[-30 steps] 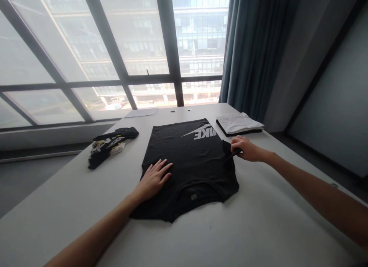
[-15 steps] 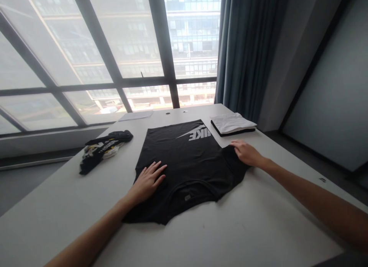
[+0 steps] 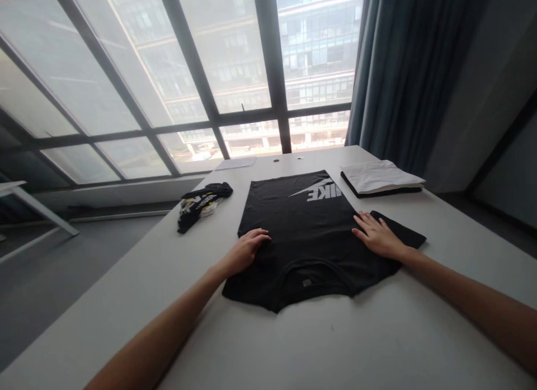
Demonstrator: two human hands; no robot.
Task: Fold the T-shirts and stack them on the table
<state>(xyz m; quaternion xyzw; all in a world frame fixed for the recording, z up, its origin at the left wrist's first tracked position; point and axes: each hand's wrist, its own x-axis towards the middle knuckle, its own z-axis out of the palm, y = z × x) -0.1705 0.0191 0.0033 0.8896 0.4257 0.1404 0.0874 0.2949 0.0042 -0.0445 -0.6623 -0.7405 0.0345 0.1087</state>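
A black T-shirt (image 3: 293, 228) lies spread on the white table, its neckline towards me and its white NIKE print upside down near the far hem. My left hand (image 3: 247, 250) rests at the shirt's left side by the sleeve, fingers slightly bent and thumb mostly hidden; no cloth shows in its grasp. On the right, my right hand (image 3: 380, 236) lies flat across the base of the other sleeve, fingers outstretched. That sleeve extends out flat beyond the hand.
A crumpled dark garment (image 3: 203, 204) with white and yellow print lies at left. Folded white and black cloths (image 3: 381, 177) are stacked at the far right. Behind the white table (image 3: 319, 345) are windows and a blue curtain (image 3: 403, 76). Another white table (image 3: 42, 208) stands at far left.
My right hand has let go of the right sleeve's edge and moved inward, now flat on it; the sleeve lies straighter. My left hand's fingers have drawn together. The view has turned left.
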